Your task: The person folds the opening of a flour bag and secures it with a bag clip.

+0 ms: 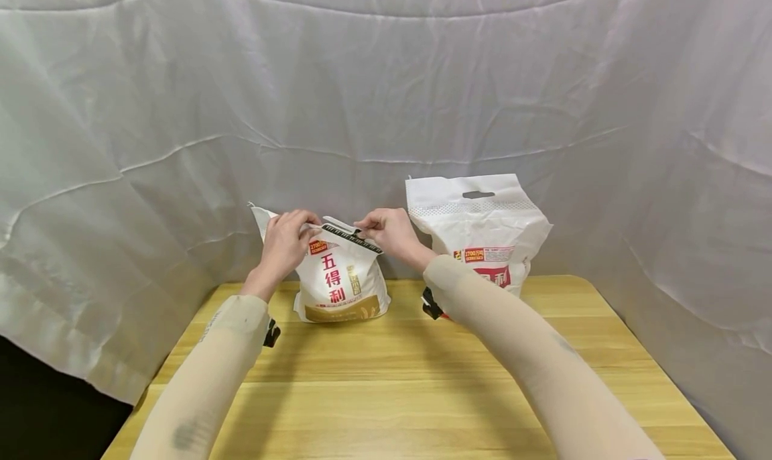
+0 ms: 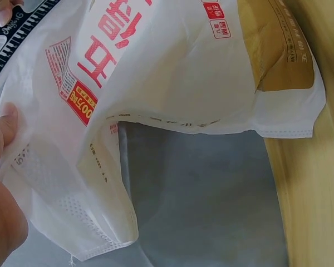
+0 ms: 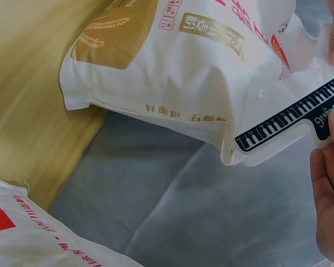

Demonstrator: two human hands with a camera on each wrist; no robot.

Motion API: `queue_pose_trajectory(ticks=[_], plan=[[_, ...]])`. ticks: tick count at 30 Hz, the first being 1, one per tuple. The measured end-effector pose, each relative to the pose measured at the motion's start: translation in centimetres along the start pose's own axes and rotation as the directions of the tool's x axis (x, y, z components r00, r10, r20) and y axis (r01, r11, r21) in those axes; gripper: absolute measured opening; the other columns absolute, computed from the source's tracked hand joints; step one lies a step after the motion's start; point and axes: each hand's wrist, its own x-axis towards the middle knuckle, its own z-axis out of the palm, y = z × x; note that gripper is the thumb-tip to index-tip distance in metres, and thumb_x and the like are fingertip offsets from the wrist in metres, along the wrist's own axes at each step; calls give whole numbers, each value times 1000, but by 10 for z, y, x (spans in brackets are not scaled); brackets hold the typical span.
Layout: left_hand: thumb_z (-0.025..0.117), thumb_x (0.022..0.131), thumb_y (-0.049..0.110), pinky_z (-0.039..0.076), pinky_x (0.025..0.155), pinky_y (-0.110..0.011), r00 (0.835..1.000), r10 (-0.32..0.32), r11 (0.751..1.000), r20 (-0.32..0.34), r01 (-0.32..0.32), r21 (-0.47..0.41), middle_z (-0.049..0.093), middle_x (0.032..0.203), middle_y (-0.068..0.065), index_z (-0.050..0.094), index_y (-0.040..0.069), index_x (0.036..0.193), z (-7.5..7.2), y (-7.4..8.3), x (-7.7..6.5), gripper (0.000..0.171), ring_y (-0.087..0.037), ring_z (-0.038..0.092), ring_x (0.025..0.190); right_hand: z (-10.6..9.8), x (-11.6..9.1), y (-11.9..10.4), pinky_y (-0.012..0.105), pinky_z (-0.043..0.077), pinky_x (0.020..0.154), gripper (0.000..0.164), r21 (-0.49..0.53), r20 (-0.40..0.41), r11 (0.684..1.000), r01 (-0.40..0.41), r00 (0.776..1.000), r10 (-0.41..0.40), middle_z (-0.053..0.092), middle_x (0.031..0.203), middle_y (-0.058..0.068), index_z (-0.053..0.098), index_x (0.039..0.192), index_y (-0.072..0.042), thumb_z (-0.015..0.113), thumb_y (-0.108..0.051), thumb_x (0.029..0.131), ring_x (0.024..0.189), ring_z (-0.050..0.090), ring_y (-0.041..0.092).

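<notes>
The left hand (image 1: 286,240) pinches the top of the white, red-lettered flour bag (image 1: 340,279) on the yellow wood-grain table (image 1: 362,379), apparently for tautness, while the right hand (image 1: 392,231) pinches the black-and-white, piano-key-patterned, bar-shaped clip (image 1: 352,238) along the bag's upper edge.

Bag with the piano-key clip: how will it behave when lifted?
The bag likely flops at the top, which creases beside the clip. Its bulging lower part suggests a heavy, sagging load. Rolling seems unlikely given its wide base on the table.
</notes>
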Motion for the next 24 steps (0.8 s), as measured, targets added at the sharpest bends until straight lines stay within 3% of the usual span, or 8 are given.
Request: queue_pose_trajectory(ticks=[9,14,19,24], plan=[[71,98,11,34,114,-53,1000,-7,1000,-18,7,1,73,111,-12,68,8,109,1,-1,2,12,-34,62,104,4,3,0,20,59,76,10,-45,6,998,46,999,-46,80,97,5,82,95,-8,85,-7,85,85,77,17],[72,97,7,39,107,-53,999,-13,999,-36,11,-44,71,104,-18,64,3,110,1,-2,3,16,-37,61,97,6,5,-1,21,59,76,10,-80,8,995,55,998,-54,80,96,4,83,95,-10,85,-8,85,84,77,17],[71,96,3,50,95,-51,999,25,996,-48,-29,-87,66,106,-20,63,-1,107,1,-5,5,14,-39,62,99,9,7,0,22,59,78,11,-107,22,993,39,999,-37,80,97,2,83,96,-12,85,-10,86,85,77,16],[69,97,1,54,92,-49,996,73,991,-54,-79,-107,62,106,-20,62,-3,105,-1,-6,5,11,-39,63,99,10,9,0,25,58,80,11,-130,26,991,38,999,-35,80,99,1,83,97,-13,85,-9,86,86,76,17]])
